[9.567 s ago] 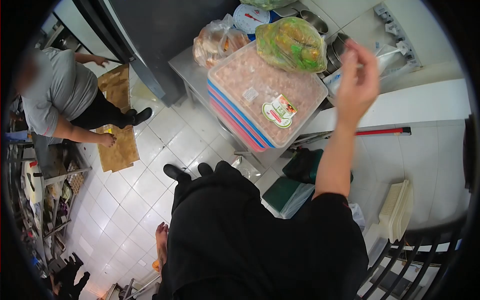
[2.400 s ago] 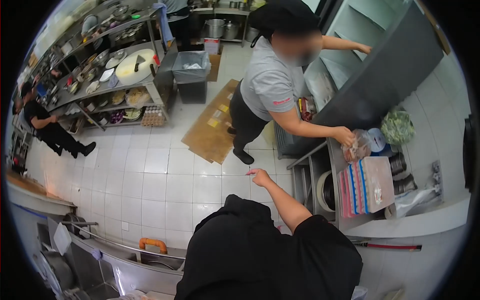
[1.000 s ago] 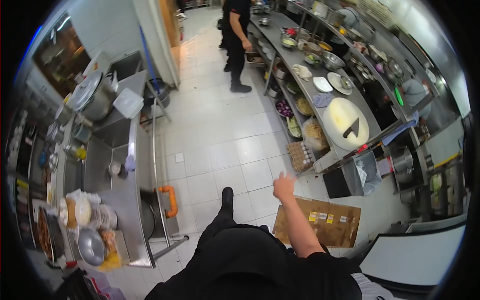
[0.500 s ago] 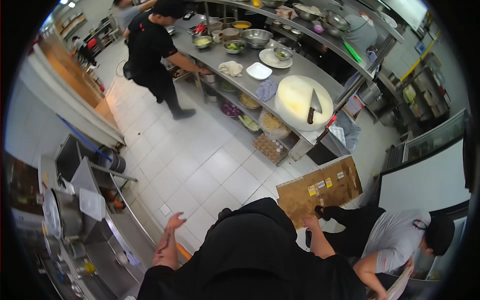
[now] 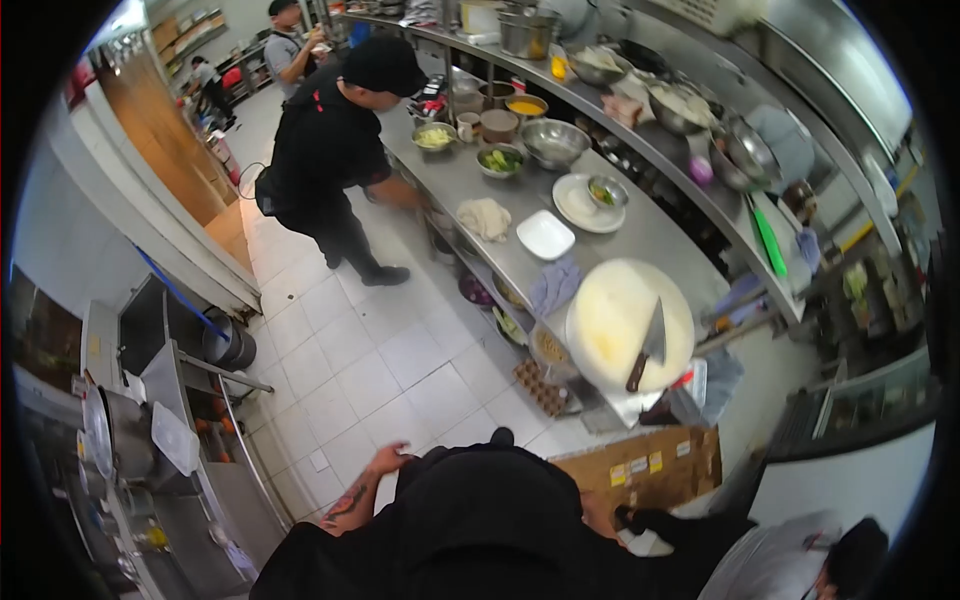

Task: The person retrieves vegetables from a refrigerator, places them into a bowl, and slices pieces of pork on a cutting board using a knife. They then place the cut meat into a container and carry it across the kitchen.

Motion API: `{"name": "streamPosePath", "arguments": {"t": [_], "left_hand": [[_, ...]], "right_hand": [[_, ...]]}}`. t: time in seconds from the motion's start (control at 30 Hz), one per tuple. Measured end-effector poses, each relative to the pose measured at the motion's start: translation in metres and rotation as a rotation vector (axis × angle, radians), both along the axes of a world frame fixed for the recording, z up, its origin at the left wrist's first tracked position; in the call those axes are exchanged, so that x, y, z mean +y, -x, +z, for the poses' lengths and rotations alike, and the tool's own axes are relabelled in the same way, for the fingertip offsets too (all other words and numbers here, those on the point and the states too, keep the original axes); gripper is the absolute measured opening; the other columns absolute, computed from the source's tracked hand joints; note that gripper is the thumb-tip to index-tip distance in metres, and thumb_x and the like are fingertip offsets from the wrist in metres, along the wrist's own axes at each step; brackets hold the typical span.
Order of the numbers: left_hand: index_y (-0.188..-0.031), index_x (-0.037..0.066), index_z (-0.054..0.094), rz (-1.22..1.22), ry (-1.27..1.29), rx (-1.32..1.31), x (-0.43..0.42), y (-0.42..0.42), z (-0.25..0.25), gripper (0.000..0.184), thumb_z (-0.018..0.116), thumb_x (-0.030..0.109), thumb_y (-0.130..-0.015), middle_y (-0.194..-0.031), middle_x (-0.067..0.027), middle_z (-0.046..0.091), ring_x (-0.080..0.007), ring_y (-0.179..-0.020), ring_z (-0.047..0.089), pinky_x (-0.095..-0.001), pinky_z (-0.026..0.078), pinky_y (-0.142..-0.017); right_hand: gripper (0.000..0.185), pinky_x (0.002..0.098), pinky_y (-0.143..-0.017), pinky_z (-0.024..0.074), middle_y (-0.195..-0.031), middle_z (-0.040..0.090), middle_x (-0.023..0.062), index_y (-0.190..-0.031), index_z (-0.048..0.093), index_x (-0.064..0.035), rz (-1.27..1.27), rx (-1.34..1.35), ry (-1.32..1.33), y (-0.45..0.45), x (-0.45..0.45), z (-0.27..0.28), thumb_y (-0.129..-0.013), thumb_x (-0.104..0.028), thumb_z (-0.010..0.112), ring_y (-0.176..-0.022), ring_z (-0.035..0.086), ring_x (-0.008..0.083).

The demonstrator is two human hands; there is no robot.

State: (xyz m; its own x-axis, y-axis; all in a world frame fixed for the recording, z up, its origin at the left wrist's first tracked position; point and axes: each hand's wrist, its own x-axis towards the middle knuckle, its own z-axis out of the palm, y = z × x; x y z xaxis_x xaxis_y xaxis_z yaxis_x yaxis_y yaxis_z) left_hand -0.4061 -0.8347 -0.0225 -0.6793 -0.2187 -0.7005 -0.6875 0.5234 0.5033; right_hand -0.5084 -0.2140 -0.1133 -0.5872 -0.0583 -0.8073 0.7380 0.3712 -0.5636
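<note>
My left hand (image 5: 390, 458) hangs low beside my body over the tiled floor, its fingers loosely apart and nothing in it. My right hand (image 5: 597, 508) is down at my other side, near a flattened cardboard sheet (image 5: 690, 470) on the floor; its fingers are mostly hidden. Ahead of me, a thick round cutting board (image 5: 610, 310) sits at the near end of the steel counter (image 5: 685, 262). On it lies a knife (image 5: 654, 338) with a dark handle. A bluish cloth (image 5: 556, 286) and a white square dish (image 5: 546, 235) are beside the board.
A co-worker in black (image 5: 330, 150) leans at the counter's left side. Another in grey (image 5: 775, 560) bends low at my right. A steel sink unit (image 5: 215, 510) runs along my left. An egg tray (image 5: 540, 388) is under the counter; bowls (image 5: 556, 143) stand on top.
The counter and cutting board appear lower and nearer. My left hand has come in closer to my body, and my right hand has dropped back. The grey-shirted co-worker appears lower in view.
</note>
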Motion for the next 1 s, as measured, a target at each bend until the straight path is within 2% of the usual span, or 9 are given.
{"name": "streamPosePath", "arguments": {"t": [0.07,0.2,0.3,0.33,0.37,0.5,0.73,0.83,1.0], "left_hand": [[-0.14,0.008,0.064,0.283,-0.151,0.366,0.031,-0.03,-0.082,0.06,0.068,0.049,-0.096,-0.126,-0.0165,0.073,-0.0286,-0.118,0.069,-0.0415,0.054,-0.1],[-0.134,0.006,0.068,0.661,-0.127,0.211,0.025,-0.015,-0.075,0.064,0.065,0.056,-0.095,-0.125,-0.0183,0.074,-0.0326,-0.122,0.068,-0.0422,0.052,-0.104],[-0.132,0.007,0.071,0.153,0.067,-0.077,0.006,0.008,-0.028,0.065,0.066,0.057,-0.089,-0.128,-0.0196,0.072,-0.0366,-0.125,0.066,-0.0418,0.051,-0.107],[-0.132,0.007,0.071,0.165,0.064,-0.066,-0.001,0.02,-0.03,0.065,0.066,0.057,-0.089,-0.128,-0.0196,0.072,-0.0366,-0.125,0.066,-0.0418,0.051,-0.107],[-0.131,0.008,0.071,0.081,0.098,-0.095,-0.013,0.029,-0.038,0.063,0.067,0.055,-0.089,-0.127,-0.0194,0.073,-0.0369,-0.123,0.066,-0.0431,0.051,-0.107],[-0.129,0.009,0.073,0.002,0.134,-0.111,-0.054,0.088,-0.066,0.059,0.069,0.05,-0.086,-0.126,-0.0195,0.073,-0.0377,-0.122,0.066,-0.0454,0.051,-0.107],[-0.127,0.015,0.075,-0.203,0.072,0.179,-0.137,0.245,-0.078,0.051,0.074,0.042,-0.084,-0.122,-0.0214,0.073,-0.0412,-0.118,0.067,-0.0473,0.053,-0.105],[-0.126,0.015,0.075,-0.12,0.038,0.305,-0.181,0.293,-0.054,0.047,0.075,0.039,-0.085,-0.121,-0.0205,0.074,-0.0404,-0.116,0.068,-0.0472,0.054,-0.103],[-0.124,0.013,0.076,-0.004,-0.053,0.405,-0.23,0.278,0.004,0.042,0.075,0.034,-0.087,-0.125,-0.0181,0.073,-0.0375,-0.118,0.066,-0.0454,0.051,-0.106]], "right_hand": [[0.031,0.0394,-0.056,0.0547,-0.079,0.071,0.0091,-0.113,0.079,-0.0083,0.073,0.222,0.131,0.05,-0.026,0.013,-0.098,-0.031,0.064,-0.064,0.069,0.0242],[0.044,0.0413,-0.072,0.057,-0.094,0.076,0.0098,-0.112,0.079,-0.0033,0.246,-0.055,-0.063,0.151,-0.088,0.082,-0.102,-0.043,0.063,-0.081,0.072,0.0211],[0.055,0.0405,-0.083,0.0565,-0.102,0.079,0.0114,-0.115,0.079,-0.0029,0.373,-0.056,-0.076,0.176,-0.125,0.116,-0.102,-0.053,0.061,-0.093,0.073,0.0219],[0.059,0.0406,-0.088,0.0556,-0.106,0.079,0.0125,-0.116,0.079,-0.0032,0.484,0.003,-0.102,0.191,-0.136,0.121,-0.102,-0.058,0.06,-0.098,0.073,0.0232],[0.061,0.0396,-0.09,0.0551,-0.108,0.079,0.0143,-0.116,0.079,-0.0028,0.746,0.234,-0.105,0.2,-0.112,0.041,-0.102,-0.059,0.058,-0.099,0.073,0.0258],[0.055,0.0387,-0.087,0.0553,-0.102,0.079,0.0145,-0.11,0.079,0.0,0.635,0.338,-0.257,0.214,-0.12,0.025,-0.101,-0.052,0.063,-0.095,0.073,0.0227],[0.039,0.0339,-0.076,0.0553,-0.096,0.078,0.0084,-0.107,0.08,-0.0018,0.214,0.161,-0.154,0.232,-0.208,0.122,-0.1,-0.039,0.07,-0.085,0.072,0.018],[0.036,0.0288,-0.071,0.0547,-0.095,0.077,0.0054,-0.115,0.078,-0.0041,0.333,0.152,-0.027,0.262,-0.258,0.139,-0.102,-0.035,0.068,-0.08,0.069,0.0133],[0.042,0.0362,-0.076,0.054,-0.09,0.073,0.011,-0.104,0.077,-0.003,0.672,0.721,-0.008,0.358,-0.403,0.257,-0.102,-0.043,0.064,-0.083,0.068,0.0205]]}}
